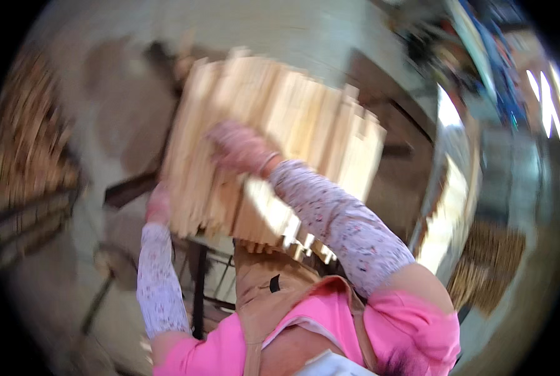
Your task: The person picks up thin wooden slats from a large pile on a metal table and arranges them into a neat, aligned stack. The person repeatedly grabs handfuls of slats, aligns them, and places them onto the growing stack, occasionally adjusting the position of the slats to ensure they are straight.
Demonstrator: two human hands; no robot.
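A wide stack of pale wooden strips (292, 119) lies side by side in front of me, its ends uneven. Across the top of the strips, left of their middle, rests my right hand (239, 148) in a pink glove. Motion smears its fingers, so their grip cannot be made out. At the stack's left edge is my left hand (159, 205), also in a pink glove and touching the outermost strips. Its fingers are blurred and partly hidden by the wood. Flowered sleeves cover both forearms.
Bundled wooden sticks (29, 138) are piled on a rack at the far left. More stick bundles (488, 263) lie on the floor at the right. A long metal-edged machine or trough (449, 182) holding pale wood stands beside the stack. Dark metal frame legs (198, 282) show below.
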